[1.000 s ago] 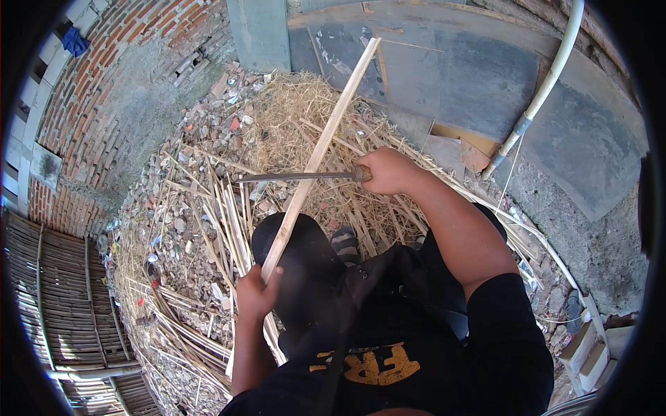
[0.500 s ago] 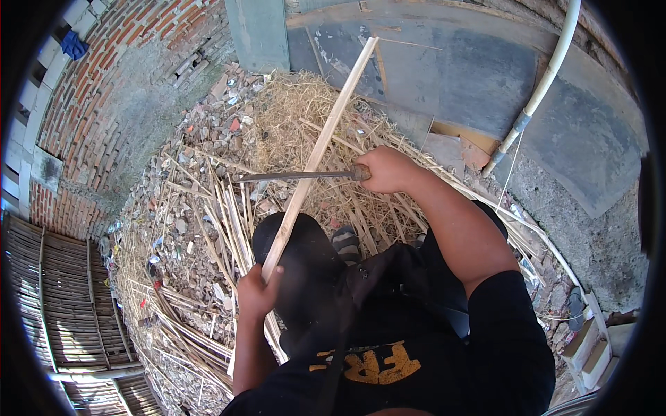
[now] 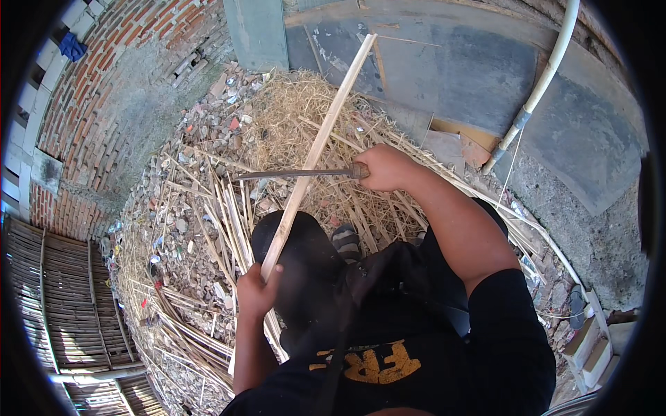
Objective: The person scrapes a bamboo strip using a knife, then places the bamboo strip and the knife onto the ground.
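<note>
My left hand (image 3: pixel 257 290) is closed around the lower end of a long pale bamboo strip (image 3: pixel 324 136). The strip slants up and away to the right, past my knee. In my right hand (image 3: pixel 383 168) is the handle of a machete (image 3: pixel 295 173), its dark blade pointing left and lying across the strip about midway along. A thin sliver (image 3: pixel 409 41) sticks out sideways from the strip's far tip. Whether the blade has bitten into the strip cannot be made out.
Split bamboo strips (image 3: pixel 232 215) lie in a heap to the left, over rubble. Dry shavings (image 3: pixel 295 104) cover the ground ahead. Grey panels (image 3: pixel 458 76) and a white pipe (image 3: pixel 548 76) stand at the far right. A brick wall (image 3: pixel 125 76) and bamboo slats (image 3: pixel 69 298) line the left.
Hardly anything differs. The machete blade has shifted very slightly up the strip, while both hands keep their grips in nearly the same places.
</note>
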`<control>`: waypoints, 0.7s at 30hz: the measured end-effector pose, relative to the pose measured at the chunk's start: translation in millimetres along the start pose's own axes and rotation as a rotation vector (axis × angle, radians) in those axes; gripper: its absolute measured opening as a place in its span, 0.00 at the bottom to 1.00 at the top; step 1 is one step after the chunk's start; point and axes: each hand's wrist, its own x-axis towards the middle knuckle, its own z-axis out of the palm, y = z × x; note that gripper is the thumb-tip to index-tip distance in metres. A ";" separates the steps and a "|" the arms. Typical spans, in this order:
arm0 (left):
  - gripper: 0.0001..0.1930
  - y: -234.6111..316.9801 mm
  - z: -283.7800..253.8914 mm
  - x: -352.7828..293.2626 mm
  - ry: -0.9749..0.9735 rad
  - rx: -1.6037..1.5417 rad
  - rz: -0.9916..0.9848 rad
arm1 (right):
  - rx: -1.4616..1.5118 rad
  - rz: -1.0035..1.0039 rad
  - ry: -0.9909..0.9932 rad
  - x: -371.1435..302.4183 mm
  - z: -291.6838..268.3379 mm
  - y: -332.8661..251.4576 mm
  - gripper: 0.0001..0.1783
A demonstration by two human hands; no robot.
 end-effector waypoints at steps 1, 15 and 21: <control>0.29 0.5 -0.4 -0.3 0.000 0.004 -0.002 | 0.003 -0.007 0.001 0.6 0.9 0.6 0.16; 0.29 -2.7 1.4 -0.3 -0.005 -0.003 0.000 | -0.011 0.023 -0.073 0.2 -5.1 -5.9 0.20; 0.29 2.8 1.0 -1.0 -0.005 -0.001 0.004 | -0.077 0.104 0.007 -6.5 -11.4 -21.2 0.14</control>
